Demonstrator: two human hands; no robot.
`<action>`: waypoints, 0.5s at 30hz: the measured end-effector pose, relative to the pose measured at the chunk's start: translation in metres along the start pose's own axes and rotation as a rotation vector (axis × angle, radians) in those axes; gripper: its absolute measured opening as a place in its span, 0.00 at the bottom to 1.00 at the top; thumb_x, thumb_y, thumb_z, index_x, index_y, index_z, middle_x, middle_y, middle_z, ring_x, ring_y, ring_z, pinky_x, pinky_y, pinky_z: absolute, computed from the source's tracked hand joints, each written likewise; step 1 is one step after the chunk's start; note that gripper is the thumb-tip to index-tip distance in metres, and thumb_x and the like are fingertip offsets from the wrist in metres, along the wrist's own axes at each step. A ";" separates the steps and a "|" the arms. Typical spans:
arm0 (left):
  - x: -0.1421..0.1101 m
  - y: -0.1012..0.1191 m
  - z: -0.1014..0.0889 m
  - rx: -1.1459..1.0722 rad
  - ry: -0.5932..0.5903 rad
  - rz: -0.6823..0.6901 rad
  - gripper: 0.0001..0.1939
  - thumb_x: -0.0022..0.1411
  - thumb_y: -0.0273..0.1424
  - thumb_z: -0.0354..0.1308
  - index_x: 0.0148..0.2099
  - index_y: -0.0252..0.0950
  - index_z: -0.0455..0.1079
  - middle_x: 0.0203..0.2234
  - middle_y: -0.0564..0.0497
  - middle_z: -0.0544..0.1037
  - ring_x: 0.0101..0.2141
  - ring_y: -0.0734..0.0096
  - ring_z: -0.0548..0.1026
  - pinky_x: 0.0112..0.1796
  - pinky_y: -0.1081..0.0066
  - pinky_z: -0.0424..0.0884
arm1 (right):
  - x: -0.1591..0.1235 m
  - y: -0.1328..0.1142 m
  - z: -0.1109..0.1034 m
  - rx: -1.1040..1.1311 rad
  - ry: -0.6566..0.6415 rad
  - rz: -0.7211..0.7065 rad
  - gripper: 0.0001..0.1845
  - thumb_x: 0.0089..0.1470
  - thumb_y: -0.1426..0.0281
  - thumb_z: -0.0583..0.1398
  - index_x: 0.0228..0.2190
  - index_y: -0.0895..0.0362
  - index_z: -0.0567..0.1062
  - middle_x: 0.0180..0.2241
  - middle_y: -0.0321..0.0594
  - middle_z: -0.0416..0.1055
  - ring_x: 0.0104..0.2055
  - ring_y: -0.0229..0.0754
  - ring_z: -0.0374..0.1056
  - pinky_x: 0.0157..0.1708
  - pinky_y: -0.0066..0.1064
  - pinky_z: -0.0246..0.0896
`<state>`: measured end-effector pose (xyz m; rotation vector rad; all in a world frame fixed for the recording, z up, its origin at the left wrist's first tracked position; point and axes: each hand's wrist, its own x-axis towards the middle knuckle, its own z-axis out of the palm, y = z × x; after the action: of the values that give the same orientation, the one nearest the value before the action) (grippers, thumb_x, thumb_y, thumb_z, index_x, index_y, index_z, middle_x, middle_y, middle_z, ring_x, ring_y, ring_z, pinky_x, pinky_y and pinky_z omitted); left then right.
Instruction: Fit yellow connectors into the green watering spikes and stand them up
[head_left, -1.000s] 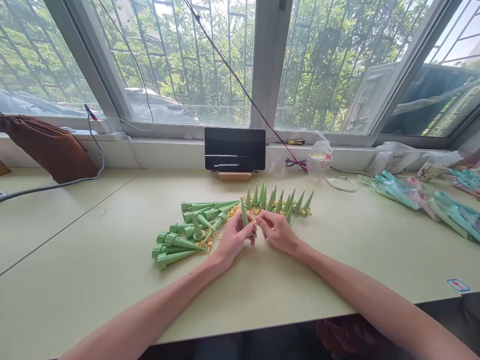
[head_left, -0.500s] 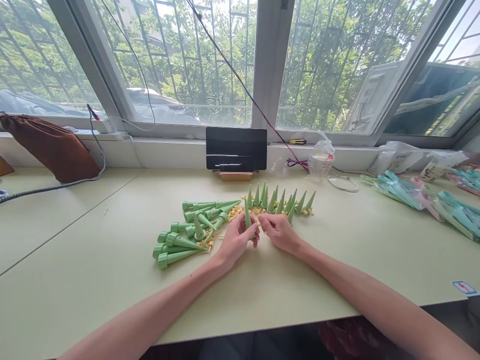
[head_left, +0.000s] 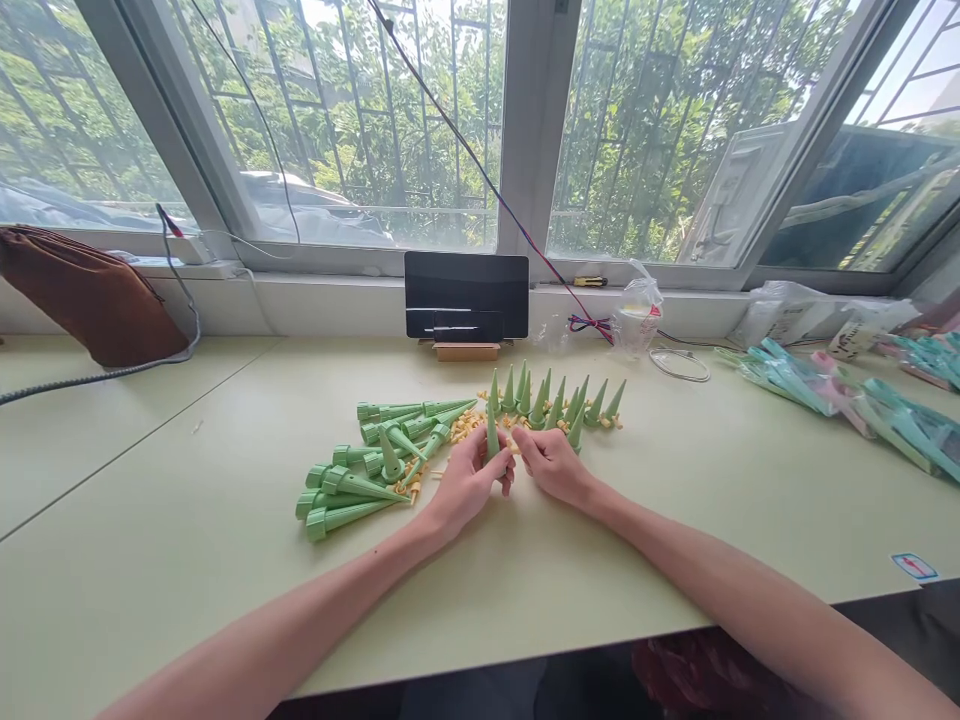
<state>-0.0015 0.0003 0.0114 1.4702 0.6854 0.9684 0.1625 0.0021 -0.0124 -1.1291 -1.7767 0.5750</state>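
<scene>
My left hand [head_left: 477,474] is closed around a green plant watering spike [head_left: 492,432], held upright with its point up. Against the side of that spike, my right hand [head_left: 553,462] pinches a small yellow valve [head_left: 514,446]; the fingers partly cover it. Loose yellow valves [head_left: 466,426] lie in a heap just behind my left hand. Several green spikes [head_left: 351,483] are lying on their sides to the left, with one standing among them. Behind my right hand, several spikes [head_left: 556,400] stand point up with yellow valves at their bases.
A black tablet [head_left: 466,290] leans on a stand at the back of the table [head_left: 225,600]. A plastic-wrapped cup [head_left: 637,318] and a coiled white cable [head_left: 679,366] are behind on the right, near bagged teal items [head_left: 799,375]. A brown pouch [head_left: 82,295] lies far left.
The whole view has shifted slightly, so things appear a little further left. Both hands keep their hold, with the yellow valve still at the side of the spike.
</scene>
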 end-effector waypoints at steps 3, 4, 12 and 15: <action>0.000 -0.003 0.000 0.029 0.009 0.012 0.11 0.63 0.38 0.59 0.37 0.37 0.63 0.25 0.55 0.71 0.22 0.75 0.70 0.28 0.70 0.69 | 0.001 0.002 0.002 -0.004 0.010 0.015 0.34 0.65 0.49 0.45 0.14 0.56 0.57 0.14 0.33 0.54 0.18 0.33 0.51 0.20 0.28 0.48; -0.001 -0.003 0.000 0.031 0.015 0.016 0.10 0.63 0.37 0.59 0.36 0.37 0.63 0.25 0.55 0.71 0.22 0.75 0.70 0.28 0.70 0.69 | 0.000 0.002 0.002 0.006 0.005 0.011 0.34 0.65 0.49 0.45 0.14 0.56 0.57 0.14 0.33 0.54 0.18 0.33 0.51 0.20 0.28 0.48; -0.004 0.003 0.004 -0.031 0.060 0.029 0.13 0.62 0.39 0.61 0.36 0.37 0.63 0.24 0.56 0.69 0.24 0.74 0.69 0.27 0.71 0.70 | -0.004 -0.007 -0.005 0.128 -0.135 -0.068 0.26 0.66 0.54 0.49 0.20 0.56 0.63 0.18 0.31 0.57 0.20 0.34 0.51 0.22 0.28 0.48; -0.004 0.003 0.004 -0.032 0.065 0.017 0.13 0.62 0.39 0.60 0.36 0.37 0.62 0.23 0.56 0.68 0.23 0.75 0.69 0.28 0.71 0.70 | -0.004 -0.009 -0.005 0.145 -0.167 -0.063 0.25 0.66 0.55 0.49 0.22 0.56 0.65 0.17 0.32 0.61 0.21 0.34 0.51 0.23 0.27 0.49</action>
<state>-0.0004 -0.0051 0.0140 1.4241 0.7025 1.0391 0.1636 -0.0061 -0.0046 -0.9461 -1.8722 0.7654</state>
